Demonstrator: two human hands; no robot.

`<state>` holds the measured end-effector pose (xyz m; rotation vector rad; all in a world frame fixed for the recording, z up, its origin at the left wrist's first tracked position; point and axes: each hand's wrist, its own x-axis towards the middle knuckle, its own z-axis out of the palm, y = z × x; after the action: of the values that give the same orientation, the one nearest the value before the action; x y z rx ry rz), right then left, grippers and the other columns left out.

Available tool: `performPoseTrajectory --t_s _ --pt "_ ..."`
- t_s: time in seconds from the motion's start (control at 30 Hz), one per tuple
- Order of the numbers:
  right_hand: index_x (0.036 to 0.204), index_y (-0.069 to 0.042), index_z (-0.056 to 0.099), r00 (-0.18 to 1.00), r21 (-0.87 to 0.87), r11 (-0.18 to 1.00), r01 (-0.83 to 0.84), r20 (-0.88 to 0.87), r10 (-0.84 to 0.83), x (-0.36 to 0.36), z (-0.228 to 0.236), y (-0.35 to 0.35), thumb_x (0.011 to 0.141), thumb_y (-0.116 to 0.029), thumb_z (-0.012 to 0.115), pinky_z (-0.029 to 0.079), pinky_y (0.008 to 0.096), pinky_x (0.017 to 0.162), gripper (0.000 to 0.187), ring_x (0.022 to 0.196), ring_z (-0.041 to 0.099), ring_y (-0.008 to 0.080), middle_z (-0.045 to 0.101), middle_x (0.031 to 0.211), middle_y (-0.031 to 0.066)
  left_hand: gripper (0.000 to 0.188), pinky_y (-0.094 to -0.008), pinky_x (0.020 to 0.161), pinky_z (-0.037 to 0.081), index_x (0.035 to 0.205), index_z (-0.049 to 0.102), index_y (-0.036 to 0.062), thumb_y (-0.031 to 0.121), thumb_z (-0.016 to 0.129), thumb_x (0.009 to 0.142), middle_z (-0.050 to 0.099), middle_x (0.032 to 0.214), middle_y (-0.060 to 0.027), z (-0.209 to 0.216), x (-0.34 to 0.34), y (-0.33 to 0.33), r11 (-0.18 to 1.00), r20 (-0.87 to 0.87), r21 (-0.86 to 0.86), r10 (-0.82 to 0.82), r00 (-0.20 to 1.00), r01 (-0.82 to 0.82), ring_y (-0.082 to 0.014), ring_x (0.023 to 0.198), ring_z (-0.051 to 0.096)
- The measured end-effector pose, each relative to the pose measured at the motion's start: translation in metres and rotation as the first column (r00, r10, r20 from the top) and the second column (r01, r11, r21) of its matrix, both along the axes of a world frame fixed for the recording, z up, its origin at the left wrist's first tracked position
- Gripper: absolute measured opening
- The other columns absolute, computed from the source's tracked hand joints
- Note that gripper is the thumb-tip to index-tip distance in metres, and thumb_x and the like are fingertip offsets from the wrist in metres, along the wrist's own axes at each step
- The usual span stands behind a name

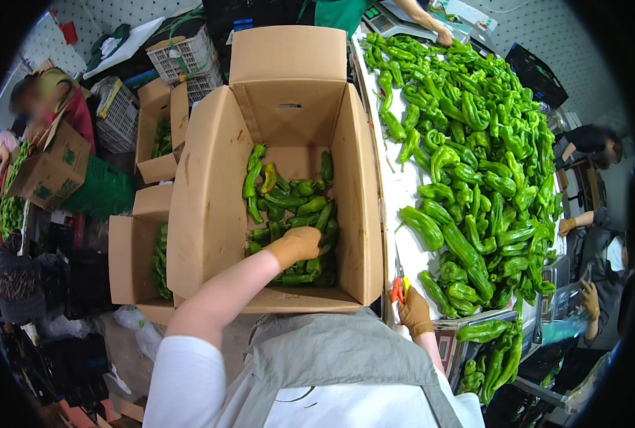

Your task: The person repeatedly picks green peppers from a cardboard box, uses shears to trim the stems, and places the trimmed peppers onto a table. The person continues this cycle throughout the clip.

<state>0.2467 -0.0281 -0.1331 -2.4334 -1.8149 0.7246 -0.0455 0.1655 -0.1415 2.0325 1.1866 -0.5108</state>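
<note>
My left hand (296, 246), in a tan glove, reaches down into a large open cardboard box (289, 118). Its fingers curl over the green peppers (285, 200) on the box floor and look closed on one, though the fingertips are partly hidden. One pepper (268, 177) there is yellowing. At the near edge of the table to the right, my right hand (415, 312), gloved alike, is closed around a small red and yellow thing (401, 289) whose kind I cannot make out. Long green peppers (467, 264) lie just beyond that hand.
A big heap of green peppers (474, 143) covers the white table (403, 242). Smaller cardboard boxes (121, 250) with greens stand left. Another person's hand (442, 36) is at the heap's far end; a gloved hand (589, 299) is at the right. White crates (185, 60) stand behind.
</note>
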Motion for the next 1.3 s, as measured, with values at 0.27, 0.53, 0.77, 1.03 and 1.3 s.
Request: performPoseTrajectory --t_s 0.27,0.53,0.77,1.03,1.3 --pt "0.103 -0.002 0.051 0.999 0.025 0.998 0.051 -0.015 -0.05 -0.009 -0.002 -0.006 0.081 -0.06 0.051 0.046 0.0471 0.058 0.062 0.071 0.06 0.0404 0.062 0.077 0.0228 0.048 -0.0414 0.074 0.052 0.103 0.066 0.0001 0.038 0.069 0.073 0.063 0.107 -0.0187 -0.195 0.0 0.009 0.972 -0.093 -0.145 0.175 0.98 -0.187 -0.0297 0.088 0.064" --pt "0.104 -0.001 0.057 0.992 0.042 0.992 0.119 -0.039 -0.117 -0.011 -0.002 0.001 0.074 -0.06 0.059 0.048 0.0432 0.057 0.066 0.065 0.061 0.0361 0.063 0.073 0.0185 0.073 -0.0267 0.059 0.052 0.13 0.03 -0.0083 0.017 0.072 0.076 0.059 0.1 -0.0162 -0.005 0.01 0.006 0.424 0.22 -0.876 0.776 0.591 -0.23 -0.0192 0.072 0.064" --pt "0.081 -0.003 0.058 0.851 0.257 0.904 0.342 -0.492 -0.183 -0.029 0.042 0.009 0.07 -0.04 0.073 0.045 0.0343 0.05 0.042 0.055 0.059 0.0275 0.059 0.062 0.0106 0.048 -0.0201 0.046 0.044 0.122 0.047 0.0012 0.019 0.06 0.079 0.059 0.079 -0.0034 0.086 -0.005 -0.004 0.531 0.462 -0.827 0.829 0.316 -0.185 -0.0125 0.054 0.056" --pt "0.08 -0.006 0.058 0.977 0.626 0.771 -0.113 -0.071 0.2 -0.061 0.107 0.027 0.061 -0.052 0.077 0.043 0.0318 0.047 0.053 0.05 0.057 0.0227 0.053 0.056 0.0059 0.033 -0.0242 0.04 0.034 0.104 0.058 0.008 0.027 0.051 0.078 0.062 0.078 -0.0056 0.108 -0.01 -0.054 0.011 -0.016 -0.994 0.968 -0.252 0.105 -0.0132 0.041 0.038" --pt "0.084 -0.005 0.057 0.979 0.611 0.771 -0.179 0.035 0.2 -0.064 0.126 0.033 0.061 -0.054 0.076 0.045 0.0356 0.053 0.057 0.061 0.059 0.0264 0.058 0.069 0.0097 0.022 -0.0241 0.049 0.035 0.098 0.058 0.0115 0.026 0.056 0.081 0.059 0.075 -0.0015 0.119 -0.009 -0.076 0.095 0.139 -0.986 0.917 -0.373 -0.135 -0.0125 0.049 0.044"
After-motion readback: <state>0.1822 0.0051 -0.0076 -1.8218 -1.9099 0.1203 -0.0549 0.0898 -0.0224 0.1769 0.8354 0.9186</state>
